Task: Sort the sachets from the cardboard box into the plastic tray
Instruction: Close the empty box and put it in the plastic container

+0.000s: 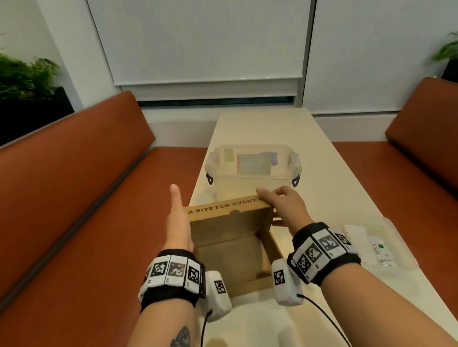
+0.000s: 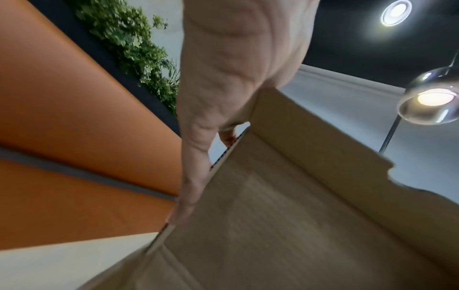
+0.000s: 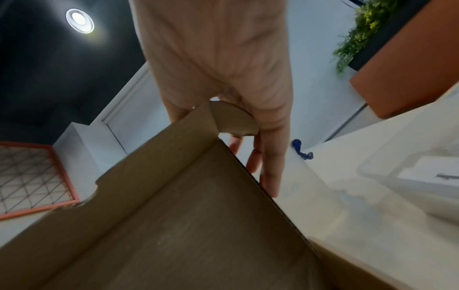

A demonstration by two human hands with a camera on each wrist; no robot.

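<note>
The cardboard box point(image 1: 232, 259) stands near the table's front edge. Its lid point(image 1: 224, 227) is raised, and no sachets show on the box floor. My left hand point(image 1: 176, 203) lies flat against the lid's left edge with straight fingers point(image 2: 191, 176). My right hand point(image 1: 272, 194) pinches the lid's right corner, thumb on the printed flap, fingers point(image 3: 270, 166) behind it. To the right of the box, the shallow clear plastic tray point(image 1: 403, 243) holds white sachets point(image 1: 380, 251).
A clear lidded plastic container point(image 1: 254, 182) with blue latches stands just beyond the box. The narrow cream table point(image 1: 316, 137) runs away from me. Orange bench seats point(image 1: 72, 216) flank it on both sides, with plants behind them.
</note>
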